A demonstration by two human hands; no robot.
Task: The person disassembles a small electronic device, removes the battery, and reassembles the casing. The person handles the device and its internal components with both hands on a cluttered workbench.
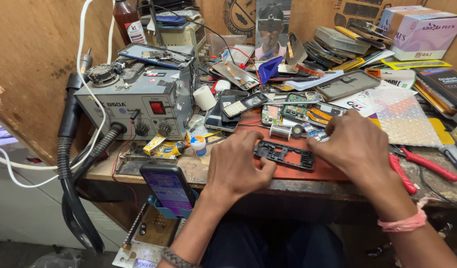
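A black plastic phone frame point(285, 154) lies on a red work mat point(313, 171) at the bench's front edge. My left hand point(237, 164) rests on the mat with its fingers curled, its fingertips touching the frame's left end. My right hand point(357, 145) hovers palm down just right of the frame, fingers bent toward it; whether it pinches a small part is hidden. Circuit boards point(295, 110) and a solder spool point(279, 131) lie just beyond the frame.
A grey hot-air rework station point(139, 101) with a black hose point(69, 149) stands at left. A lit phone point(169, 187) leans in a blue stand below the bench edge. Red-handled pliers point(422, 166) lie at right. Piles of phone parts and boxes point(417, 30) fill the back.
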